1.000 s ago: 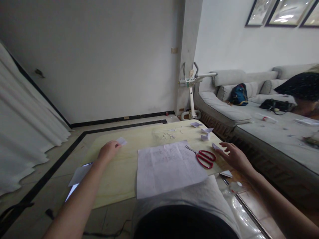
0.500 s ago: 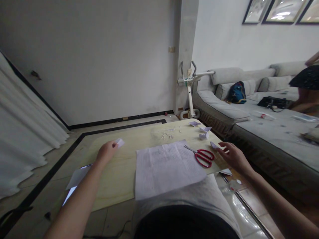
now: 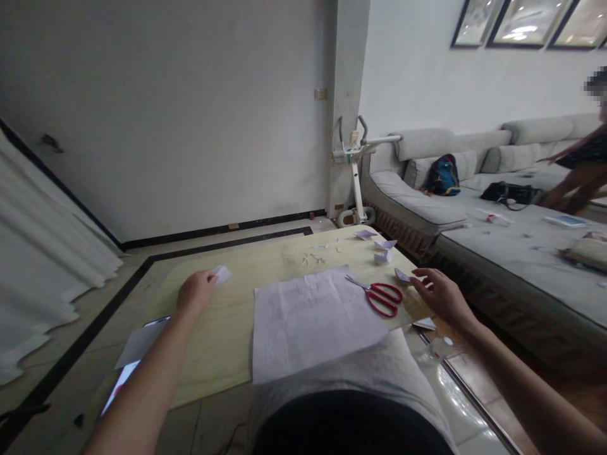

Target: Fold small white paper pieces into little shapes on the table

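My left hand (image 3: pixel 196 291) is closed in a pinch on a small folded white paper (image 3: pixel 222 274) over the left part of the pale table. On the right edge, my right hand (image 3: pixel 439 294) has thumb and finger at the end of a small folded paper boat (image 3: pixel 402 277), apparently pinching it. Several more folded papers (image 3: pixel 383 258) stand in a row beyond it. Between my hands lies a large printed sheet (image 3: pixel 317 328), its near edge by my lap. Red-handled scissors (image 3: pixel 385 298) rest at the sheet's right side, blades pointing left.
Paper scraps (image 3: pixel 313 259) are scattered on the table (image 3: pixel 218 341). A phone (image 3: pixel 118 385) and white paper (image 3: pixel 141 344) lie under my left forearm. A clear bottle (image 3: pixel 437 349) is below my right wrist. A grey sofa (image 3: pixel 502 253) stands right, with another person (image 3: pixel 581 158) there.
The view has turned slightly right, so the table and things sit further left. Both hands keep nearly the same places at their papers. The other person has shifted and shows more.
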Demonstrator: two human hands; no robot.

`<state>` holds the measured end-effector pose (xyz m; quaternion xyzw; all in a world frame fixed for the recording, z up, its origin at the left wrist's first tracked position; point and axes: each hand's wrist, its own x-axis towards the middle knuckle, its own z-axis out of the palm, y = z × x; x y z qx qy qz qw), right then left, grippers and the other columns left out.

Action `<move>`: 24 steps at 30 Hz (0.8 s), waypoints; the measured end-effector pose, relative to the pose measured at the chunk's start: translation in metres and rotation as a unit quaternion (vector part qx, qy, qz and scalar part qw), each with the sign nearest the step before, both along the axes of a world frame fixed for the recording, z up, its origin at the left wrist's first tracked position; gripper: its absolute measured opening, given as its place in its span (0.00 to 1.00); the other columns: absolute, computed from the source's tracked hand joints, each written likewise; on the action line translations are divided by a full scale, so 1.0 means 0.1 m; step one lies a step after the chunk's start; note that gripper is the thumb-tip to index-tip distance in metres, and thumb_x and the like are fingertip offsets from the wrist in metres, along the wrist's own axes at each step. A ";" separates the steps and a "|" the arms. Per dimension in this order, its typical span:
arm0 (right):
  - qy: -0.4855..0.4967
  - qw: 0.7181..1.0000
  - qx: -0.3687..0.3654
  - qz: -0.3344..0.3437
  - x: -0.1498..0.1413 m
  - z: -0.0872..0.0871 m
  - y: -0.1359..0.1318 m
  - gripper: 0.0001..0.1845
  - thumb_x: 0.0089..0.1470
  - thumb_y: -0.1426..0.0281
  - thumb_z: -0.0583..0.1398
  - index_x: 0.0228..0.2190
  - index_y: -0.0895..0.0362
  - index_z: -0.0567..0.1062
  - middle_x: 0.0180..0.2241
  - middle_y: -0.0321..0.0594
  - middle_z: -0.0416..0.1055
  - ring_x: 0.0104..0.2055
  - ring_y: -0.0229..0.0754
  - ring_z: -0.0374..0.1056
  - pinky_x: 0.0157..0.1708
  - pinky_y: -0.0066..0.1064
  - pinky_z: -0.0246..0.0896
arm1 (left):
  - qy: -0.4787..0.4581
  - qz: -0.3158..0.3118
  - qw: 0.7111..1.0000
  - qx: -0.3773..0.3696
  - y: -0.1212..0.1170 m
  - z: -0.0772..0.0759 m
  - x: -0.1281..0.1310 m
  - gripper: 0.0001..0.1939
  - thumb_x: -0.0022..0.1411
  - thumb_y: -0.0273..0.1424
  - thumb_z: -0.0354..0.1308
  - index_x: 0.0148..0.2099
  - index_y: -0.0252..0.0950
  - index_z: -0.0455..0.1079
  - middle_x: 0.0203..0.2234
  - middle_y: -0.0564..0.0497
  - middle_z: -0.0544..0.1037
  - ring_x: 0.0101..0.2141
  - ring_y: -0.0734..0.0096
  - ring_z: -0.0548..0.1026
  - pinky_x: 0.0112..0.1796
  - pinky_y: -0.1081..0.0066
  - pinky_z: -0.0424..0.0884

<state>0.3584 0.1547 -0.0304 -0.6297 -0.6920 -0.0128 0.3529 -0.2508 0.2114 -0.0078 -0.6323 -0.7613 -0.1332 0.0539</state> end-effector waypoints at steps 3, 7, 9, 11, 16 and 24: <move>0.006 1.000 0.002 0.003 -0.01 0.01 0.00 0.17 0.56 0.57 0.56 0.37 0.58 0.75 0.33 0.44 0.72 0.28 0.42 0.69 0.28 0.31 0.66 | -0.007 0.007 1.000 0.008 0.00 0.00 0.00 0.17 0.60 0.39 0.49 0.37 0.35 0.75 0.33 0.42 0.80 0.33 0.58 0.75 0.29 0.70 0.62; 0.010 1.000 0.000 0.013 -0.03 0.00 -0.01 0.17 0.56 0.58 0.56 0.36 0.57 0.75 0.33 0.43 0.72 0.28 0.41 0.69 0.27 0.31 0.65 | -0.049 0.012 0.999 -0.003 0.03 -0.04 -0.01 0.15 0.56 0.41 0.51 0.31 0.36 0.74 0.29 0.44 0.79 0.31 0.58 0.75 0.28 0.70 0.61; 0.013 1.000 -0.004 0.017 -0.04 -0.01 -0.02 0.16 0.56 0.58 0.56 0.35 0.57 0.75 0.33 0.43 0.71 0.28 0.41 0.69 0.27 0.31 0.65 | -0.091 0.014 0.996 -0.007 0.07 -0.07 -0.03 0.15 0.54 0.42 0.53 0.31 0.37 0.74 0.29 0.45 0.79 0.32 0.58 0.75 0.28 0.70 0.61; 0.020 1.000 -0.013 0.017 -0.05 -0.01 -0.02 0.16 0.56 0.58 0.56 0.35 0.57 0.75 0.33 0.43 0.71 0.28 0.41 0.69 0.27 0.31 0.65 | -0.122 0.017 0.992 -0.009 0.11 -0.10 -0.06 0.15 0.52 0.42 0.54 0.31 0.37 0.74 0.30 0.46 0.79 0.32 0.59 0.76 0.29 0.71 0.62; 0.038 0.999 -0.035 0.007 -0.07 0.00 -0.04 0.17 0.55 0.58 0.56 0.36 0.57 0.76 0.32 0.42 0.71 0.25 0.40 0.69 0.26 0.31 0.65 | -0.156 0.024 0.987 -0.033 0.20 -0.09 -0.12 0.18 0.50 0.43 0.55 0.32 0.34 0.76 0.29 0.46 0.80 0.31 0.60 0.77 0.28 0.72 0.63; 0.060 0.998 -0.005 0.006 -0.10 -0.01 -0.06 0.15 0.55 0.60 0.56 0.34 0.58 0.75 0.32 0.44 0.71 0.28 0.42 0.69 0.28 0.32 0.66 | -0.169 0.016 0.985 -0.028 0.18 -0.03 -0.09 0.17 0.52 0.41 0.54 0.33 0.34 0.76 0.32 0.44 0.81 0.35 0.57 0.77 0.31 0.71 0.67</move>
